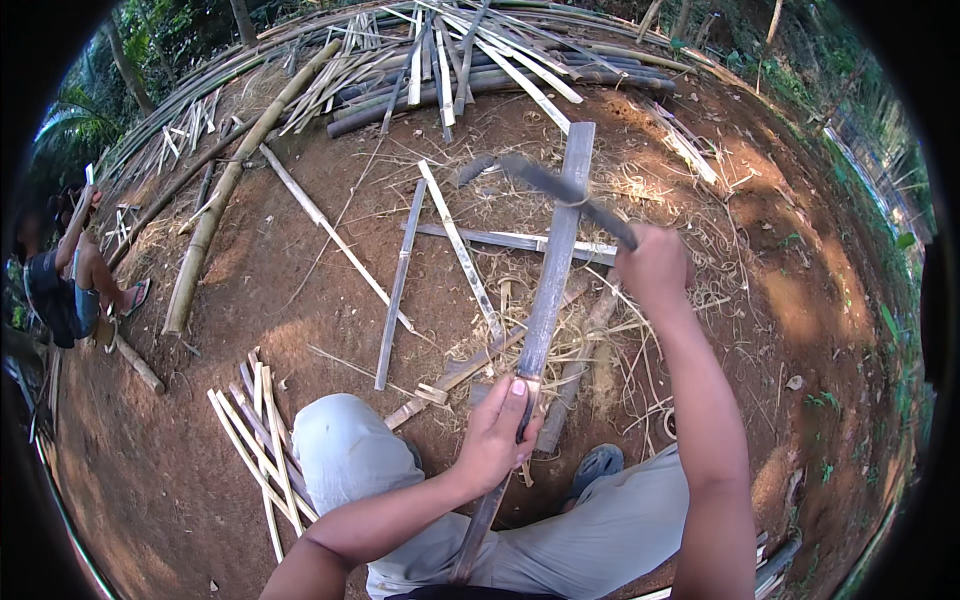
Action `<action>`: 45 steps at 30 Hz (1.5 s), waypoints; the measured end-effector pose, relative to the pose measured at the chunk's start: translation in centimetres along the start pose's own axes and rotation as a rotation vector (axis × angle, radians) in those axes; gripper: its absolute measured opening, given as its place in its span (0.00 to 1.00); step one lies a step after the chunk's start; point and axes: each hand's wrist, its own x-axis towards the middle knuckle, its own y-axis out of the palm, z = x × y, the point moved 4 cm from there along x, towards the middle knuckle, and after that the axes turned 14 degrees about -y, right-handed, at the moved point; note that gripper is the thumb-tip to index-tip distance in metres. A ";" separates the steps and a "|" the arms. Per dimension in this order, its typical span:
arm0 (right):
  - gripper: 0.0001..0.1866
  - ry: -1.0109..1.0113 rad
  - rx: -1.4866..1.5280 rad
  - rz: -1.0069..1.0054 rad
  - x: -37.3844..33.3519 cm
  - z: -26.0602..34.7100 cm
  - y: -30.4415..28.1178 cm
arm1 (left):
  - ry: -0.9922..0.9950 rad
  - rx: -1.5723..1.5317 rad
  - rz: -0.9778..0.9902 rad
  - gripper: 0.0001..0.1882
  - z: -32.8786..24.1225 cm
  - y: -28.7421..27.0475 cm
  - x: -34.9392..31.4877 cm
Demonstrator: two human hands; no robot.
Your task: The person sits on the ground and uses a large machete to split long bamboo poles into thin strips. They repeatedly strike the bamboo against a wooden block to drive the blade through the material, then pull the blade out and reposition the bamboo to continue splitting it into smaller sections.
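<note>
A long bamboo slat (552, 270) is gripped low by the closed left hand (497, 432), slanting up over the dirt ground (300, 270). A curved blade (545, 183) is clenched in the right hand (655, 265), laid across the slat's upper end.

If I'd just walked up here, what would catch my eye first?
Most striking is the curved blade in the right hand, set across the upper part of a long bamboo slat at centre. The left hand grips that slat lower down, above the person's knees. Split bamboo strips lie piled on the dirt at the top, and another person sits at far left.
</note>
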 end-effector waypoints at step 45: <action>0.04 -0.477 0.199 0.322 -6.7 11.3 3.7 | 0.054 -0.385 0.004 0.11 0.2 -3.8 2.6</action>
